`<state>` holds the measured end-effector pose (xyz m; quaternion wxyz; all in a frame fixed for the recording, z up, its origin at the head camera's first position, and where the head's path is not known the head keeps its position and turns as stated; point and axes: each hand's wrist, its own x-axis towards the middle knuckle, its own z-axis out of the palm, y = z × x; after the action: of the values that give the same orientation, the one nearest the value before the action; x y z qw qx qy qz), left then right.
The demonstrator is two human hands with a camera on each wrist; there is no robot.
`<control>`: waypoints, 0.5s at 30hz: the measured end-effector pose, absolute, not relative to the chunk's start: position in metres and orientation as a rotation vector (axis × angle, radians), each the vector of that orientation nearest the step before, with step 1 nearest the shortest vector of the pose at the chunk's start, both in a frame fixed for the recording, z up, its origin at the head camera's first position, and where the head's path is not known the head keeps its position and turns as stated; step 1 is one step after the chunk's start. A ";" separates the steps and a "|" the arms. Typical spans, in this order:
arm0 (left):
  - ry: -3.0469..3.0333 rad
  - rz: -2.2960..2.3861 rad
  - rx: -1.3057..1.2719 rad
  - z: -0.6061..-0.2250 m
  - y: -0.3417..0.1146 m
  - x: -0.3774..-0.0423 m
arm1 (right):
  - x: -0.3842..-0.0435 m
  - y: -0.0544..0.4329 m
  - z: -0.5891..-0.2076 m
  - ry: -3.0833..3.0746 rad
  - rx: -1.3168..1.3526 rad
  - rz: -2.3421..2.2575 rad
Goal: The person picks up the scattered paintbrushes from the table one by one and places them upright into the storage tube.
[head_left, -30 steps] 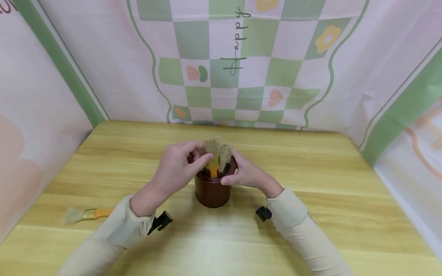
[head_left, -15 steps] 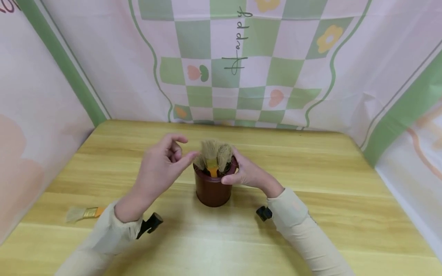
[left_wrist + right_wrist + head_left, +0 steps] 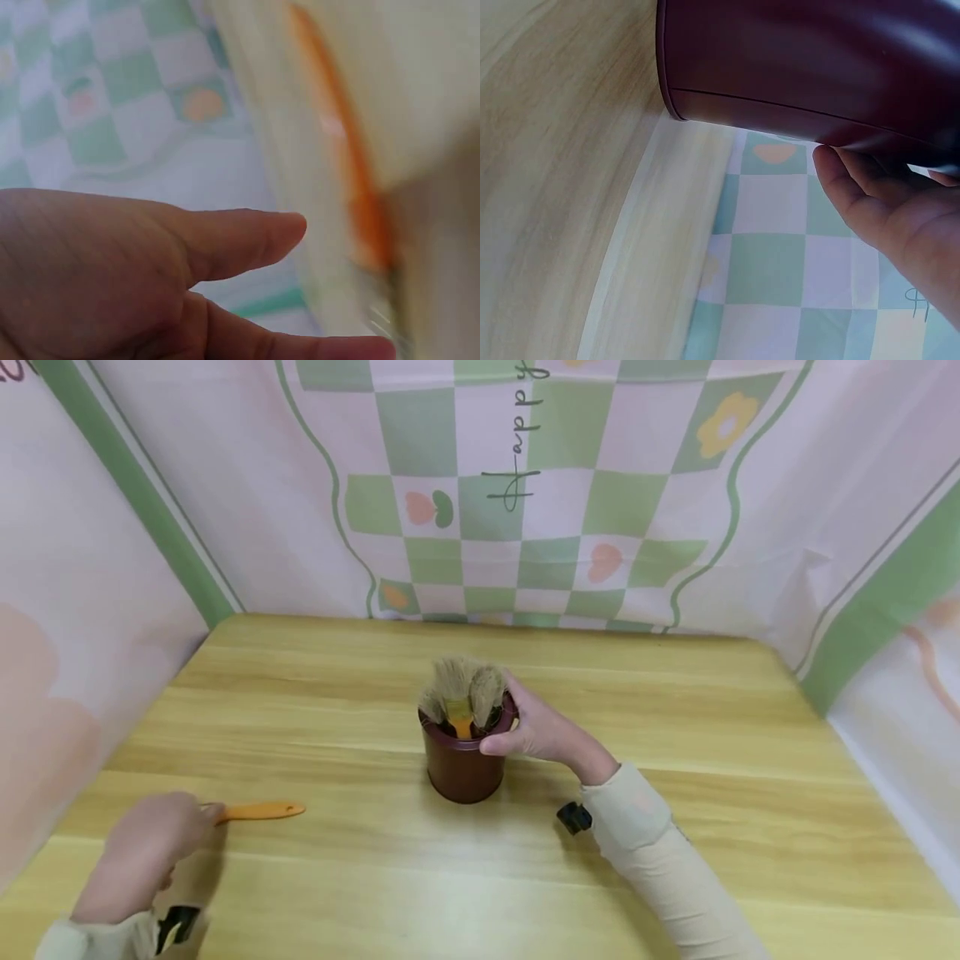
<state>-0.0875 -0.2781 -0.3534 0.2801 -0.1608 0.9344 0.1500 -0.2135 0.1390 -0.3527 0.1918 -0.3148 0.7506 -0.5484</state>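
A dark red-brown brush pot (image 3: 465, 772) stands upright on the table, with several bristle-up paintbrushes (image 3: 459, 689) inside. My right hand (image 3: 543, 731) grips its right side near the rim, thumb in front and fingers behind; in the right wrist view those fingers (image 3: 855, 187) touch the pot wall (image 3: 795, 60). At the table's left, another paintbrush (image 3: 262, 811) lies with its orange handle pointing right. Over its bristle end is my left hand (image 3: 146, 852), blurred. In the left wrist view thumb (image 3: 247, 240) and finger are extended and apart, beside the brush's orange handle (image 3: 337, 127).
The light wooden table (image 3: 390, 877) ends at the back against a green-checked printed cloth (image 3: 491, 564). More printed cloth hangs at both sides. A black wrist camera (image 3: 573, 818) sits below my right wrist.
My left hand has left the brushes in the pot and moved left and toward me, to the paintbrush lying on the table. My right hand stays on the pot.
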 end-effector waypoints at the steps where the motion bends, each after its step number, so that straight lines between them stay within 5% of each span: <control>1: 2.490 0.429 -0.474 -0.357 -0.282 -0.085 | -0.213 0.139 -0.351 2.110 -0.884 -1.541; 15: 2.540 0.577 -0.593 -0.369 -0.301 -0.093 | -0.209 0.140 -0.348 2.149 -0.924 -1.523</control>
<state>-0.0926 -0.3014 -0.3690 0.2328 -0.2158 0.9247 0.2102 -0.2086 0.1400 -0.3483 0.1742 -0.3261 0.7579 -0.5374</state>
